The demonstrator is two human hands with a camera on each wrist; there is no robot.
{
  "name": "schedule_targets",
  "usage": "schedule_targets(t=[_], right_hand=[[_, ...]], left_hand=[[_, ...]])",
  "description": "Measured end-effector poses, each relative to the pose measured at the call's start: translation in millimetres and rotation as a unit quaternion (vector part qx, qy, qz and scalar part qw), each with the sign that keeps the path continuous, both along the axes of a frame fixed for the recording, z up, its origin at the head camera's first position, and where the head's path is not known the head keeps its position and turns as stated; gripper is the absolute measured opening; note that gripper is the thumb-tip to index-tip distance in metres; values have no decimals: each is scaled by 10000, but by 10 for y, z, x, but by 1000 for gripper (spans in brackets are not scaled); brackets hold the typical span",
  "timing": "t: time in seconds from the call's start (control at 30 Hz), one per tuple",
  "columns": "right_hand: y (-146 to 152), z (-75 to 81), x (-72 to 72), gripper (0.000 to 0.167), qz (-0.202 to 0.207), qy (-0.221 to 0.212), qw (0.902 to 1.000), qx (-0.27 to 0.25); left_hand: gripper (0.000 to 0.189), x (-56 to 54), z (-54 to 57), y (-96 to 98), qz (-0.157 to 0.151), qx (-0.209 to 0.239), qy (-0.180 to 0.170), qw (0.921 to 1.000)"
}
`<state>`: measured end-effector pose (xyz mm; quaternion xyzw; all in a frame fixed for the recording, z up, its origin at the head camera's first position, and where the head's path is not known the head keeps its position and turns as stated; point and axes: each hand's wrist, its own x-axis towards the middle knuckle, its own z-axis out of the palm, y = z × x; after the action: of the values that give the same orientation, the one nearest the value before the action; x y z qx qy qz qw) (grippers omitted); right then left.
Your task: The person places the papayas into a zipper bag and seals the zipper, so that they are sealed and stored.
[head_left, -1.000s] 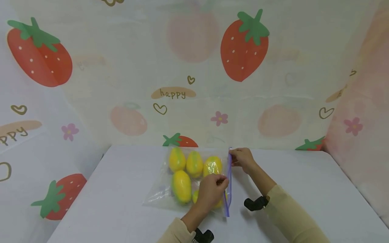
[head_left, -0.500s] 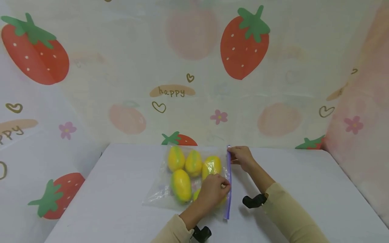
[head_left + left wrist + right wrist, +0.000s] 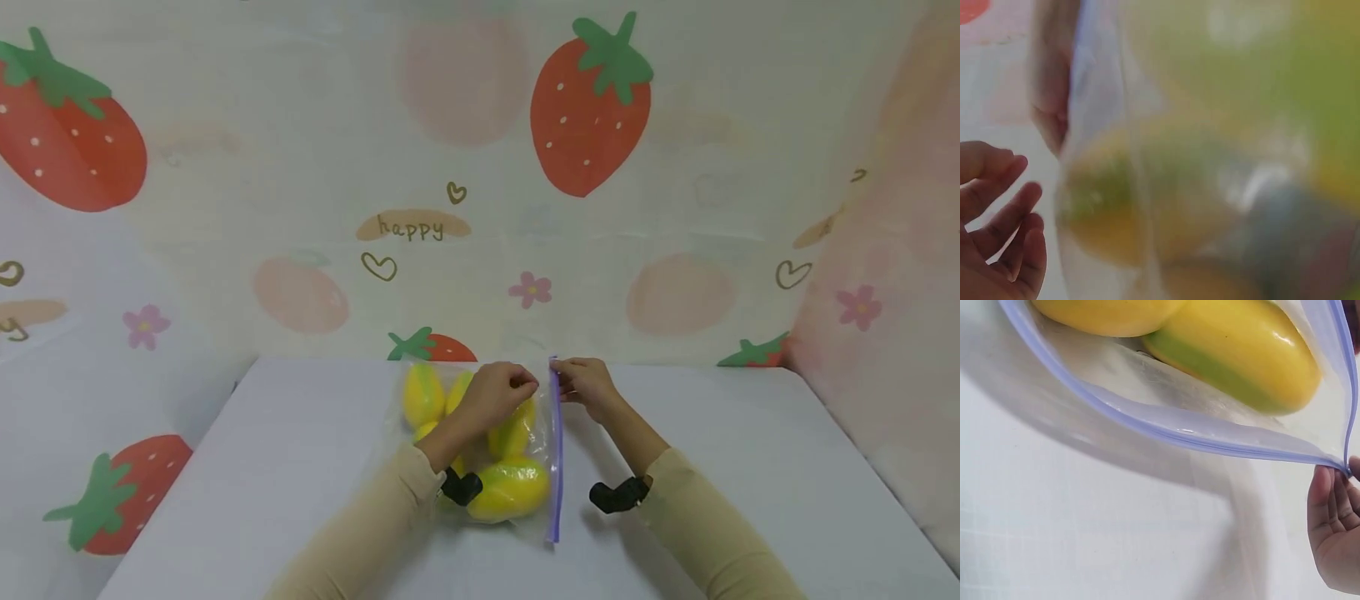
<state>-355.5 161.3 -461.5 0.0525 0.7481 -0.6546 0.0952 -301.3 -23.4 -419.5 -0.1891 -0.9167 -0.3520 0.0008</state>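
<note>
A clear zip bag (image 3: 543,525) with a purple zip strip (image 3: 557,467) lies on the table, holding several yellow-green fruits (image 3: 510,490) that look like mangoes. My right hand (image 3: 591,387) pinches the far end of the strip. In the right wrist view, the bag's two purple edges part and meet at that hand's fingertips (image 3: 1321,481). My left hand (image 3: 491,396) is over the far part of the bag, left of the strip, its fingers loosely bent. Nothing shows between those fingers (image 3: 1032,190) in the left wrist view, where the bag is blurred beside them.
The white table (image 3: 300,467) meets a fruit-printed backdrop (image 3: 315,192) behind and at both sides. Black wrist cameras (image 3: 618,496) sit below each hand, the left one in front of the bag.
My left hand has left the middle of the purple strip and moved away from me along the bag, uncovering the near fruit. My right hand keeps its pinch at the far end.
</note>
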Motion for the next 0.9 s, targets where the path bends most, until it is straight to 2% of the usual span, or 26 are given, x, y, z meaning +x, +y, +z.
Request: schedule_targets(t=[0.13, 0.33, 0.47, 0.63, 0.77, 0.9], right_hand=[[3, 4, 22, 36, -14, 17, 10000, 9], [1, 6, 53, 36, -42, 72, 10000, -5], [3, 36, 59, 34, -54, 188, 9998, -42], [15, 81, 55, 31, -5, 228, 9996, -159], [36, 94, 54, 31, 200, 260, 9993, -192], [69, 91, 54, 30, 358, 233, 9989, -181]], left_hand=[[22, -242, -16, -35, -140, -310, -118, 9994], [27, -475, -82, -70, -187, -60, -668, 9976], [31, -569, -60, -32, -272, -61, -892, 9956], [33, -641, -24, 40, -229, 106, -761, 9968], [32, -686, -51, 74, -221, 279, -623, 9974], [29, -714, -91, 104, -255, 476, -727, 9959]])
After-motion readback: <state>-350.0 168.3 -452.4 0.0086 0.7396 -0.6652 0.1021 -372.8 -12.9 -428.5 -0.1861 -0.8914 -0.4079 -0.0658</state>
